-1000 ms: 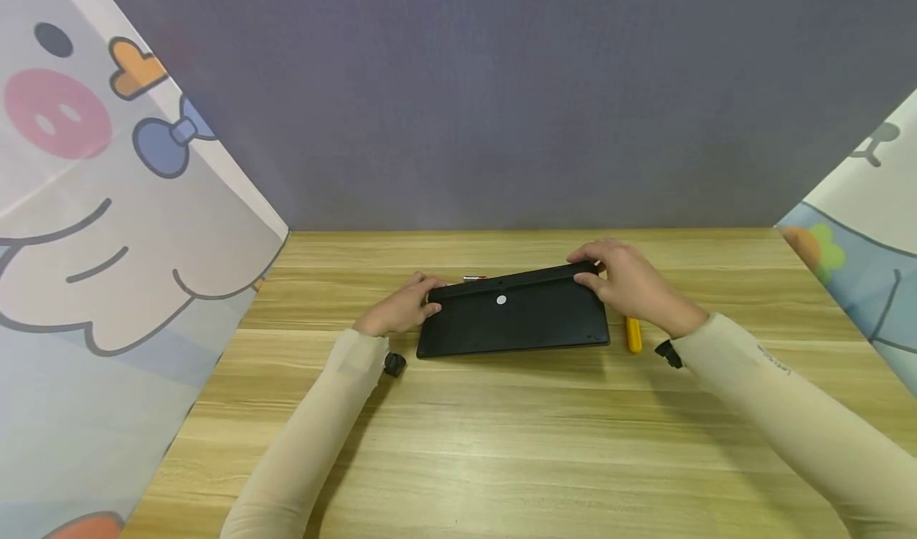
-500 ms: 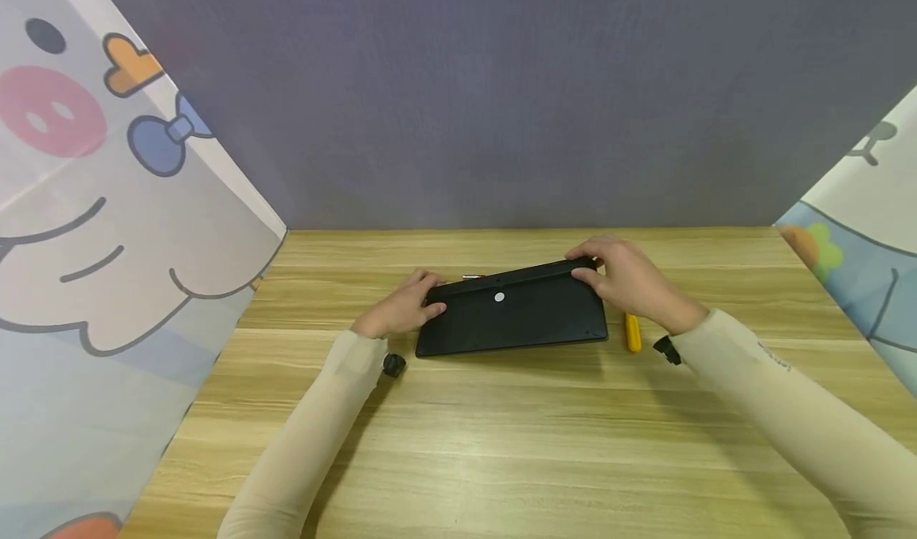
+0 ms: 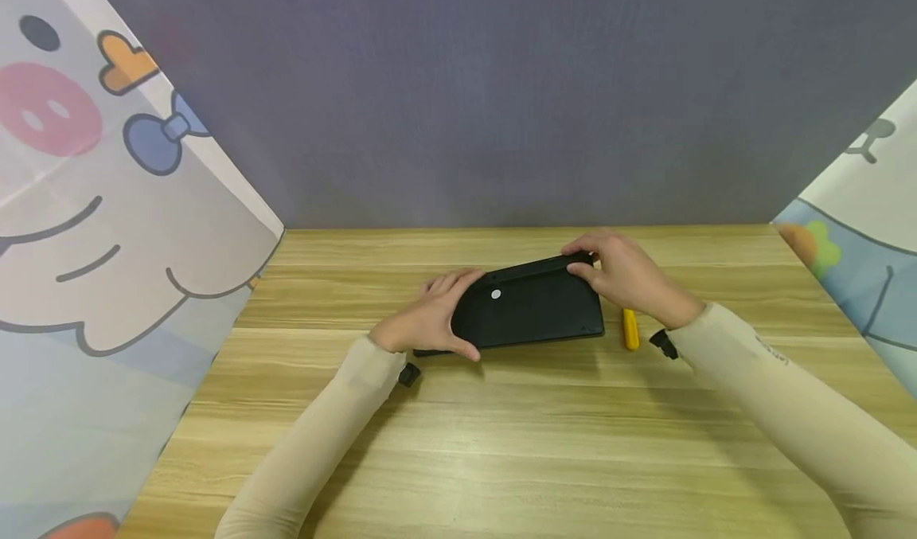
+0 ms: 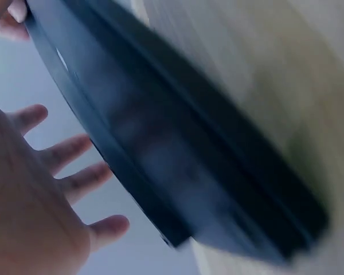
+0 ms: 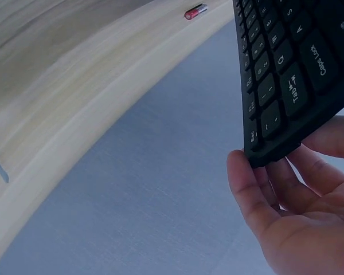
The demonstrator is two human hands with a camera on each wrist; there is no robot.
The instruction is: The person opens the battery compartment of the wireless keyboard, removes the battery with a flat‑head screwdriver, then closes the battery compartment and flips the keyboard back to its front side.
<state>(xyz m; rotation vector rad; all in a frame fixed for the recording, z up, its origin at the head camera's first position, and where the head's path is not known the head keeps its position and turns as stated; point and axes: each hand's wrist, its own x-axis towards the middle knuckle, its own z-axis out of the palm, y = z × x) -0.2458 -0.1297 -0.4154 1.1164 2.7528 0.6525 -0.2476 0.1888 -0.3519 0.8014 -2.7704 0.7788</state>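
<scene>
A black keyboard is held tilted above the table, its underside with a white round sticker turned toward me in the head view. My right hand pinches its upper right corner between thumb and fingers. In the right wrist view the keys show, with the Esc corner at the fingers of that hand. My left hand spreads across the left end, thumb near the lower edge and fingertips near the upper one. The left wrist view shows its fingers straight and apart beside the blurred keyboard; contact is unclear.
A yellow-handled screwdriver lies on the wooden table, right of the keyboard; its metal tip shows in the right wrist view. A red and silver battery lies on the table too. A grey panel stands behind.
My left hand has let go of the upper left corner and moved right over the keyboard's left end, fingers spreading. The battery is now hidden in the head view. The right hand keeps its grip.
</scene>
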